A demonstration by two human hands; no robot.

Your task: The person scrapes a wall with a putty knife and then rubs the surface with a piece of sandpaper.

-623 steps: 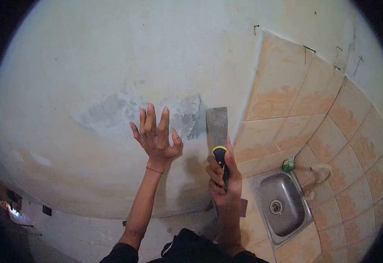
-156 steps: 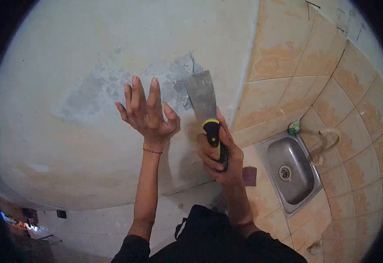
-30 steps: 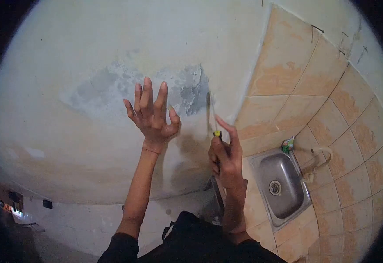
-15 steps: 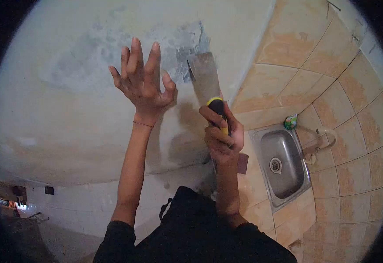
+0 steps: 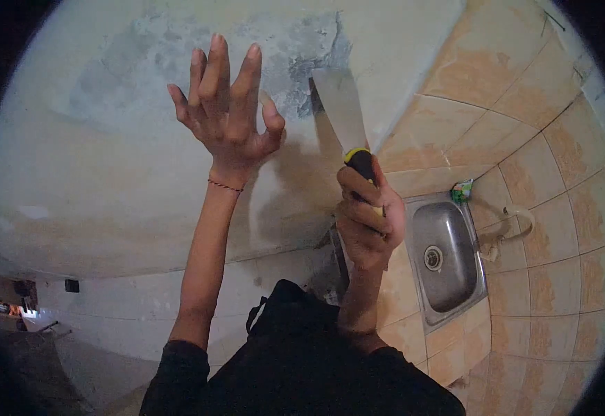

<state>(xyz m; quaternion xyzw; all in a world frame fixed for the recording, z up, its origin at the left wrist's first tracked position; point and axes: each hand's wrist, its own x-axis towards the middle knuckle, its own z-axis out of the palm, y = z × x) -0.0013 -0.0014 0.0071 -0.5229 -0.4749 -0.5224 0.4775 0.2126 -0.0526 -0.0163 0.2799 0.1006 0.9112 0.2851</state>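
Observation:
My left hand point(image 5: 232, 114) is spread against the pale wall point(image 5: 143, 201), fingers apart and pointing up, with a thin cord round the wrist. In my right hand point(image 5: 370, 215) is the black and yellow handle of a putty knife point(image 5: 340, 104), fingers wrapped round it. Its wide metal blade points up and left, its edge by a grey patch of bare, peeling wall point(image 5: 275, 69). Whether the blade touches the wall cannot be told. A shadow falls on the wall between my two hands.
At the right a steel sink point(image 5: 444, 256) is set in a tiled counter point(image 5: 396, 291), with a faucet point(image 5: 521, 218) beside it. A green packet point(image 5: 462, 191) stands at the sink's back corner. Orange-beige tiles point(image 5: 552, 229) cover the right wall.
My right hand and the putty knife have moved to the right in the view, and the blade leans further left. My left hand remains spread. The view has shifted slightly.

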